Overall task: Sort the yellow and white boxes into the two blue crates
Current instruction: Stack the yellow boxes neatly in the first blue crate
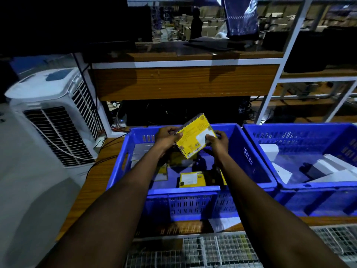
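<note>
— How were the hands placed on it?

— The left hand (167, 137) pinched the left edge of the yellow box (195, 136), and the right hand (217, 141) closed on its right edge, thumb over the white label. Both gripped the one box, tilted with its printed face toward the person, probably so the face could be read before it was sorted.

— Where was the box?

— It was held in the air above the left blue crate (257, 167), over the far half, touching nothing beneath.

— And what lay below?

— Another yellow box (191, 179) lay flat near the front wall, with more yellow ones half hidden under the forearms and grey flat packs (142, 149) against the left wall. That crate looked to be the one for yellow.

— The other crate?

— The right blue crate (301, 187) stood just beside it, walls almost touching, and held white boxes (328, 167) lying loosely at angles. Keeping both crates side by side on the wooden counter (92, 182) would let either be reached without stepping. An air cooler (56, 117) stood left of the counter.
</note>
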`<state>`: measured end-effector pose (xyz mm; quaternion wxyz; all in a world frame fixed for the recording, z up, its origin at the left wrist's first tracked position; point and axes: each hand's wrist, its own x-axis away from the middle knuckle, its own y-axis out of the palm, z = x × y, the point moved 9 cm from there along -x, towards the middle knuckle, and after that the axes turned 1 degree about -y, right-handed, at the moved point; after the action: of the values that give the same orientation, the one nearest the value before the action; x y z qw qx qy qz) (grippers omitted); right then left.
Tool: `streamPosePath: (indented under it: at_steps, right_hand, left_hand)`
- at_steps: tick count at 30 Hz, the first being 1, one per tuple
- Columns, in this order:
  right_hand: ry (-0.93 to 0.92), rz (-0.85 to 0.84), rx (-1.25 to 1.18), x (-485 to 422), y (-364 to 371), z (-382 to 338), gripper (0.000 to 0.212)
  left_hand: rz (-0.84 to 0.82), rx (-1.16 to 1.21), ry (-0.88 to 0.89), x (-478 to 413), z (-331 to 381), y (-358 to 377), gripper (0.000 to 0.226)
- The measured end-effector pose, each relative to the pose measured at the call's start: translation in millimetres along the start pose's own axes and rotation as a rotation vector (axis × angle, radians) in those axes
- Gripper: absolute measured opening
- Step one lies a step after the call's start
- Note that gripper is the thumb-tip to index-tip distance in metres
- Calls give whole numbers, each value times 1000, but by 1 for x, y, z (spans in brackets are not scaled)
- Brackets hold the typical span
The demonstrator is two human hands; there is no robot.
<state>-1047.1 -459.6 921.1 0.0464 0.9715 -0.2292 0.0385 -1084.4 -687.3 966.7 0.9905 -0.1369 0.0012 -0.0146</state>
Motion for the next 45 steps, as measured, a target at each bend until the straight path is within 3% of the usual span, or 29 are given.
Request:
streamPosePath:
  at_steps: [4, 7, 11, 16, 32, 41, 45]
  right_hand:
    - [-207, -28, 291, 10, 8, -19, 27]
    - [-310, -102, 473, 19, 24, -27, 42]
    - [-405, -129, 558, 23, 33, -28, 64]
    - [-489, -146, 735, 23, 43, -26, 73]
    - [-358, -205, 1104, 2, 56, 10, 40]
    - [-312, -287, 1232, -7, 51, 23, 59]
    - [-341, -307, 1238, -4, 62, 26, 55]
  left_hand:
    - [36, -201, 94, -1, 0, -6, 36]
    - [76, -272, 137, 4, 4, -10, 39]
    - [28, -366, 184, 4, 2, -9, 43]
    - [-28, -478, 192, -1, -12, -7, 48]
    - [-35, -788, 251, -1, -38, 7, 53]
    - [-71, -930, 318, -1, -33, 25, 49]
    - [-72, -966, 286, 0, -49, 17, 48]
